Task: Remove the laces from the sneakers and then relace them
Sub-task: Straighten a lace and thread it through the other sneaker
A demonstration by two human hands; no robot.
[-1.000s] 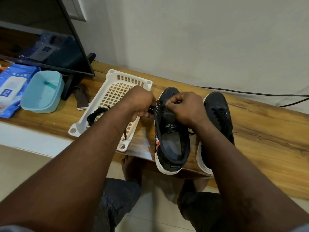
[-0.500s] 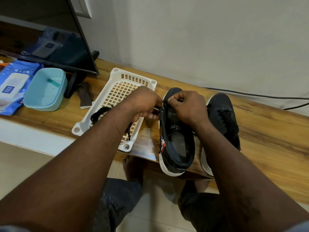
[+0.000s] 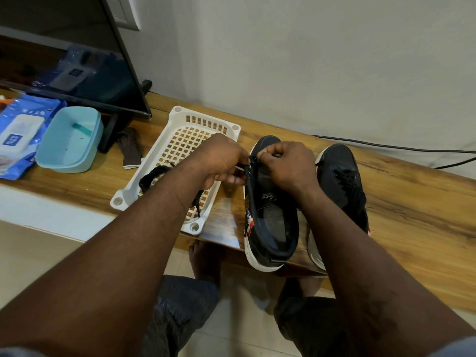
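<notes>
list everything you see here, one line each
left sneaker: 1, black, white sole, on wood bench between the hands
right sneaker: 1, black, laced, beside it
black lace: 1, in basket, under left forearm
basket: 1, white, left of sneakers
bowl: 1, light blue, bench left
wipes pack: 1, blue, far left
screen: 1, black, back left
cables: 2, black, along wall
left hand: 1, fingers pinch black lace tip at eyelets
right hand: 1, fingers grip left sneaker's upper

- The basket (image 3: 177,117) sits on the table (image 3: 412,202), with a lace (image 3: 150,176) in it.
- Just right of the basket is the sneaker (image 3: 273,228), with my left hand (image 3: 221,161) and right hand (image 3: 291,166) on it.
- Further right is the second sneaker (image 3: 342,171).
- Left of the basket is the tub (image 3: 69,140), then the wipes pack (image 3: 18,135).
- Behind-left of the basket is the screen (image 3: 77,60).
</notes>
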